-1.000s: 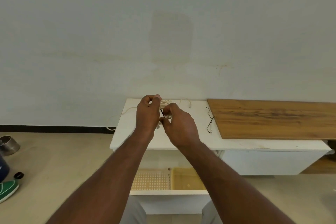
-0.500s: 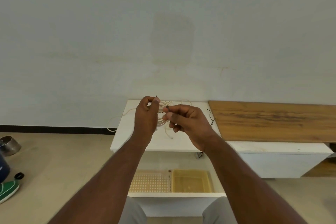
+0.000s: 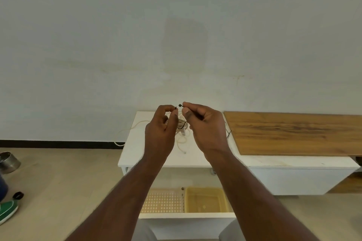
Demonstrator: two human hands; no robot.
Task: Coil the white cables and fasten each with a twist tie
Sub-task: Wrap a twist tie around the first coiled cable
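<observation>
Two hands have drawn slightly apart since a moment ago, over the white table (image 3: 137, 150). The white cable (image 3: 181, 137) hangs in loose loops between them above that table, one strand trailing off its left edge. The left hand (image 3: 160, 135) pinches the coil and one end of the black twist tie (image 3: 180, 106); the right hand (image 3: 207, 129) pinches the other end, fingers curled tight.

No readable text anywhere: no labels, brands, numbers or signs show on any surface in view.
</observation>
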